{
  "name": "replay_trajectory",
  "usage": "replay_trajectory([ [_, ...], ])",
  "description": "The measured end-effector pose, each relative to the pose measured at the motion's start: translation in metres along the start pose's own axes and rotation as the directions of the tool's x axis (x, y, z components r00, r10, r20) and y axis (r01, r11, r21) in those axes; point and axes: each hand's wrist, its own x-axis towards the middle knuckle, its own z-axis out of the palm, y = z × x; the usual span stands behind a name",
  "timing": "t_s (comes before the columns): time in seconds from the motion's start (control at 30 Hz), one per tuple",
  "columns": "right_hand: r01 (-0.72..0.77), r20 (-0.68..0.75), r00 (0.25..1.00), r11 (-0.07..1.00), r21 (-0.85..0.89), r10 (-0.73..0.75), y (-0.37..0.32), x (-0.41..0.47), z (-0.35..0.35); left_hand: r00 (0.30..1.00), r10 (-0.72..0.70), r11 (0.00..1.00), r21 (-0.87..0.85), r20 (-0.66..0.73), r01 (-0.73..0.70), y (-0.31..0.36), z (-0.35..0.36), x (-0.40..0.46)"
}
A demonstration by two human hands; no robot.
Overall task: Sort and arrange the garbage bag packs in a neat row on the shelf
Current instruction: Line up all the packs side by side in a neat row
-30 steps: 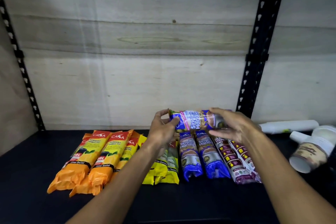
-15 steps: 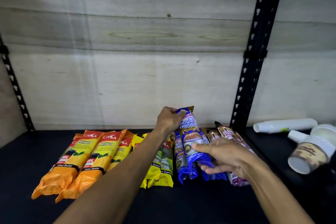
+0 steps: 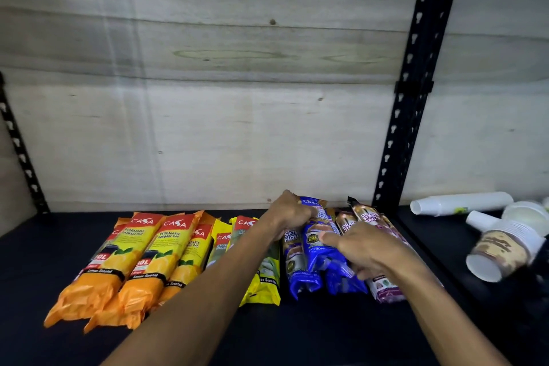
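Bare dark shelf board [image 3: 267, 333] along the bottom of frame, open room in front of the packs. Right hand [image 3: 365, 249] lower right, fingers pressing the glossy blue plastic garbage bag pack [image 3: 319, 242]. Left hand [image 3: 292, 214] at centre grips that pack's far end. Orange packs [image 3: 118, 264] left, maroon packs [image 3: 383, 285] right, white paper cups [image 3: 459, 202] far right. Pale plywood back wall [image 3: 208, 98] behind.

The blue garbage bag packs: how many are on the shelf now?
3. One blue pack lies at the left of the group, one at the right, and the third on top between them, under both hands. More may be hidden.
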Motion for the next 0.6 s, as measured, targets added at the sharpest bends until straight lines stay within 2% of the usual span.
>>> replay_trajectory([
  [0.07, 0.066, -0.188, 0.978, 0.991, -0.117, -0.087, 0.000, 0.003, -0.002, 1.000, -0.012, 0.999, 0.037, 0.021, 0.011, 0.000, -0.002, -0.007],
  [0.13, 0.134, -0.265, 0.955, 0.991, -0.024, -0.136, 0.000, 0.008, 0.003, 0.996, -0.047, 0.998, 0.034, 0.075, 0.045, -0.002, 0.000, -0.012],
  [0.3, 0.133, -0.097, 0.989, 0.948, 0.289, -0.109, 0.002, 0.017, 0.026, 0.991, -0.091, 0.995, -0.032, 0.097, 0.094, -0.013, 0.006, -0.015],
  [0.47, 0.102, -0.102, 0.993, 0.842, 0.530, -0.056, 0.006, 0.018, 0.027, 0.987, -0.136, 0.988, -0.068, 0.086, 0.142, -0.018, 0.009, -0.015],
  [0.6, 0.115, -0.125, 0.991, 0.830, 0.545, -0.055, 0.008, 0.020, 0.029, 0.985, -0.148, 0.986, -0.058, 0.090, 0.154, -0.013, 0.009, -0.020],
])
